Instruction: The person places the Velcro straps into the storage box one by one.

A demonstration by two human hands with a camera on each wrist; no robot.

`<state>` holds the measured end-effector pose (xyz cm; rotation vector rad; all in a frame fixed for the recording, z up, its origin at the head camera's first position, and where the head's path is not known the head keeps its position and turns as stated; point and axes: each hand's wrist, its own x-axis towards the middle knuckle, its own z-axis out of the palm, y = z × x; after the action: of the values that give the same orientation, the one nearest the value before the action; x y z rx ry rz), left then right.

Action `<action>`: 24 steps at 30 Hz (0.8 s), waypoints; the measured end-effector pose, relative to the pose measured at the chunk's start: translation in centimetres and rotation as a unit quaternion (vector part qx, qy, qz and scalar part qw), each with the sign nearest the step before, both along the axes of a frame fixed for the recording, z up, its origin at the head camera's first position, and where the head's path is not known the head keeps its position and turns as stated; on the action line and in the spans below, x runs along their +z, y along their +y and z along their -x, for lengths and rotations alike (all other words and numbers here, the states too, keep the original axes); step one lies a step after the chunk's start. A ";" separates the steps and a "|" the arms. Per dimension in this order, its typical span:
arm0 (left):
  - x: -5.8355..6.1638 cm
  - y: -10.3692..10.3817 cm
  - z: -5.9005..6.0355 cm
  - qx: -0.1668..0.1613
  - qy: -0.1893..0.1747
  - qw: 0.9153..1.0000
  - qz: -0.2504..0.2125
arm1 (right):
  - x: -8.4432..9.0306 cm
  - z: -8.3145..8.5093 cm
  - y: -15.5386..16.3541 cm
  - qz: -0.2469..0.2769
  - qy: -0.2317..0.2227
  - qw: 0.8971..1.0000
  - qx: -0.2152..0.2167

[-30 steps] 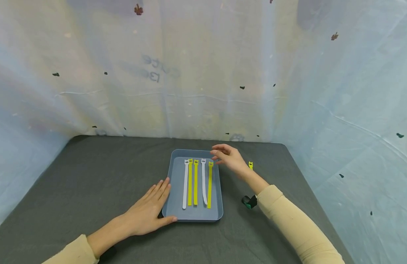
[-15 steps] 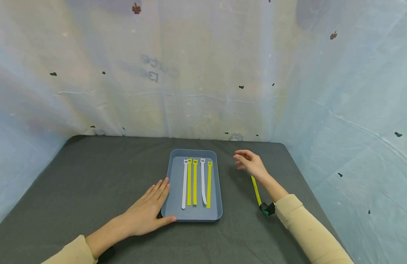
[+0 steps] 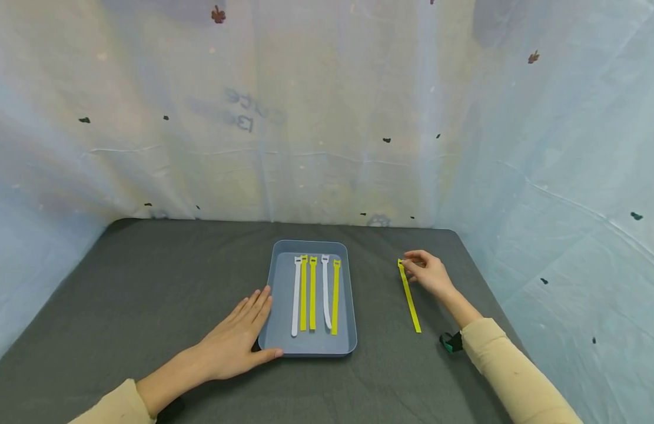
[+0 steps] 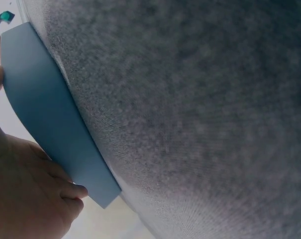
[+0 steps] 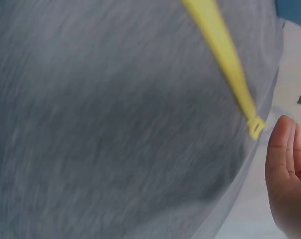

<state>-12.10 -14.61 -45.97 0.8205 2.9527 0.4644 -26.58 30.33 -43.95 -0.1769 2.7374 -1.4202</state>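
My left hand (image 3: 233,344) lies with straight, spread fingers along the left rim of a blue-grey tray (image 3: 281,306). The left wrist view shows the tray's outer wall (image 4: 55,104) under that hand. Inside lie several cable ties with slotted heads, side by side: white ones such as the left one (image 3: 296,300) and yellow ones such as the rightmost (image 3: 335,300). A loose yellow cable tie (image 3: 411,303) lies on the table right of the tray. Beside its slotted head is my right hand (image 3: 430,275), fingers slightly bent; the right wrist view shows a gap between fingers and head (image 5: 256,128).
Dark grey cloth covers the table (image 3: 173,282). A pale patterned curtain (image 3: 316,118) hangs behind and along both sides. A black and green band (image 3: 451,343) sits at my right wrist, by the sleeve (image 3: 509,365).
My right hand has moved right from the tray's upper right corner, past the loose yellow cable tie, to its head's right side. The left hand and the ties in the tray stay put.
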 end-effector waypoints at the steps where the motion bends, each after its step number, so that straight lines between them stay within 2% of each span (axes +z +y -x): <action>1: 0.0 0.0 0.0 -0.001 -0.001 1.000 0.000 | -0.1 0.0 0.3 -0.016 0.003 1.000 0.001; 7: 0.0 0.0 0.0 -0.002 0.000 1.000 -0.002 | -0.6 0.3 1.4 -0.084 -0.005 0.996 0.007; 15: 0.1 0.1 0.0 -0.003 -0.003 1.000 0.001 | -1.2 0.9 1.7 -0.116 -0.039 0.992 0.027; 24: 0.4 0.1 0.0 -0.005 -0.005 1.000 -0.001 | -1.2 1.7 1.7 -0.141 -0.058 0.987 0.053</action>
<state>-12.08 -14.54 -45.60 0.8306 2.9384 0.4707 -28.27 32.05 -45.13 -0.2156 2.7472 -0.9722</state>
